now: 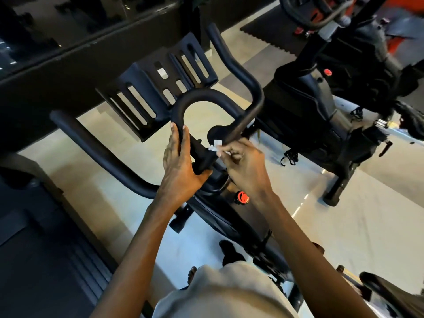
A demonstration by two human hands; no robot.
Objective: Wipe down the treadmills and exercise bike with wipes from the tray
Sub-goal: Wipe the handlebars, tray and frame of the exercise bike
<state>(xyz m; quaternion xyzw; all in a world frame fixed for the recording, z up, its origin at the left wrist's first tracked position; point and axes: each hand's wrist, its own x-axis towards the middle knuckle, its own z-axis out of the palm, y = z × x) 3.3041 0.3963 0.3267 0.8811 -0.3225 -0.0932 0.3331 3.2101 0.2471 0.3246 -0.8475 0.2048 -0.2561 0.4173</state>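
At the handlebar loop (pixel 202 98) of the exercise bike (pixel 213 216), both hands are at work. The left hand (pixel 180 161) grips the loop's near left leg, fingers laid up along it and thumb hooked round underneath, which steadies the bar. Just right of that leg, the right hand (pixel 245 168) pinches a small crumpled white wipe (pixel 215 146) in its curled fingertips. It presses the wipe to the black junction where the loop meets the outer bar. Below the loop sits a red knob (pixel 242 198), and beyond the loop is a slotted black holder (pixel 158 88). The step in hand looks to be wiping the bike's handlebar, at its middle. Next, I judge, the wipe must travel round the loop and out along the long horns on either side, and the left hand must shift so its own patch gets cleaned. No tray shows anywhere near the loop
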